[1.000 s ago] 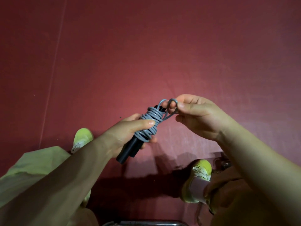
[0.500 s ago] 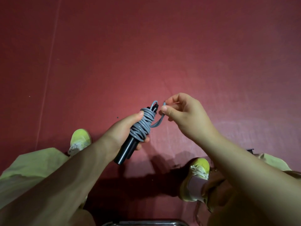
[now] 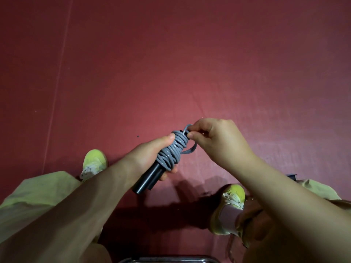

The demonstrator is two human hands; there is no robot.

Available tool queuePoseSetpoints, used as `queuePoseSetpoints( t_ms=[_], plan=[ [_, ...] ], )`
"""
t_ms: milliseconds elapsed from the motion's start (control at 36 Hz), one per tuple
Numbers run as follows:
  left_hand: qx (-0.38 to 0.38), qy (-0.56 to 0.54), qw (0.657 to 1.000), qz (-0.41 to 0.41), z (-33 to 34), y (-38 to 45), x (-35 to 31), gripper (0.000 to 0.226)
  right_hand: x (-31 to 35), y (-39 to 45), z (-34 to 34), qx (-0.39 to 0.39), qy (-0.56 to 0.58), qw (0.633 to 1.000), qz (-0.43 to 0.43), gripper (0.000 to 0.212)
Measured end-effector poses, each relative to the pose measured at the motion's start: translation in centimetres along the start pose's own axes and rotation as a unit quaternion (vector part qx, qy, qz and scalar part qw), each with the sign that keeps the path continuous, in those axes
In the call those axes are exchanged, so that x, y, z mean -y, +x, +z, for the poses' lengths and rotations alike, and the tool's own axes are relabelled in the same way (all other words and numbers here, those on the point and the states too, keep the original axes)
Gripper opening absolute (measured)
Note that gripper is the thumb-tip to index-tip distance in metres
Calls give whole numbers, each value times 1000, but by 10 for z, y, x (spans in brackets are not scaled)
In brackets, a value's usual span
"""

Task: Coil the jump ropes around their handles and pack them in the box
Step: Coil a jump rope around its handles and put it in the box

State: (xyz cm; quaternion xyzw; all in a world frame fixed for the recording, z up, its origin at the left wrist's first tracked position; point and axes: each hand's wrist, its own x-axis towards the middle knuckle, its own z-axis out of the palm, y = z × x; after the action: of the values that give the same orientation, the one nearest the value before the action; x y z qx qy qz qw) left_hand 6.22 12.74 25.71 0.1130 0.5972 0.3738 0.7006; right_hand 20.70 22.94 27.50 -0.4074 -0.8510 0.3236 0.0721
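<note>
Gripping the black handles with your left hand, you are keeping the grey rope coiled around their upper part, above the red floor. Your right hand is pinching the rope's loose end at the top of the coil. Only a metal rim is showing at the bottom edge, its contents hidden.

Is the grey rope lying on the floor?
No, the rope is wound around the black handles, which the left hand holds above the floor.
</note>
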Motion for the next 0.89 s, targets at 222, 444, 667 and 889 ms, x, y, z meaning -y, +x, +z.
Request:
queuePoseSetpoints(
  t_ms=[222, 444, 667, 889],
  plan=[
    [-14, 96, 995, -14, 0, -5, -3, 30, -2, 1, -4, 50, 23, 998, 25, 27],
    [-5, 146, 988, -42, -2, -10, -8, 36, -2, 2, -4, 69, 15, 997, 19, 29],
    [14, 129, 990, -62, -1, -12, -9, 37, -5, 2, -3, 101, 136, 984, 53, 19],
    [26, 156, 987, -22, -1, -17, -10, 34, -10, 5, -12, 215, 268, 927, 149, 13]
  ],
)
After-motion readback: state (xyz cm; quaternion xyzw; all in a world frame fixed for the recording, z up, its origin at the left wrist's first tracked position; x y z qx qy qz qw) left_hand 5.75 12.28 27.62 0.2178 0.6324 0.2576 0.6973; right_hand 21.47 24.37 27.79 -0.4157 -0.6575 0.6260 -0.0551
